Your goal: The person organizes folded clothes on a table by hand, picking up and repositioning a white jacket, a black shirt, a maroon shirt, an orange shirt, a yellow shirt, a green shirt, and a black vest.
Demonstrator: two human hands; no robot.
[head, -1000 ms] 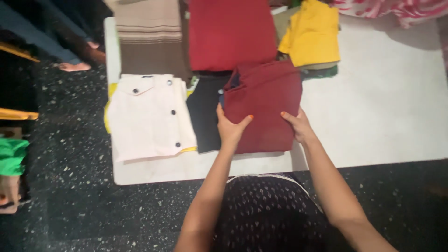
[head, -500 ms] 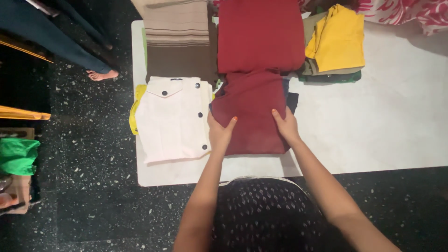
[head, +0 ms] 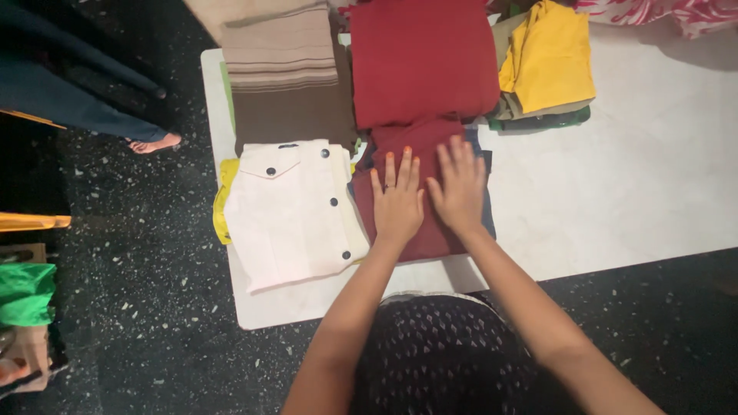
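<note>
A folded maroon garment lies on a dark folded piece near the front of the white table. My left hand and my right hand rest flat on top of it, side by side, fingers spread and pointing away from me. Neither hand grips anything. To the left of the maroon garment lies a folded pale pink shirt with dark buttons, on top of something yellow.
Behind are a larger red folded cloth, a brown striped folded cloth and a yellow garment on a green one. A pink patterned fabric lies at the far right. Another person's bare foot stands on the dark speckled floor at left.
My hands let go of the maroon garment's sides and moved on top of it, pressing flat. The garment now lies on the dark piece beside the pink shirt.
</note>
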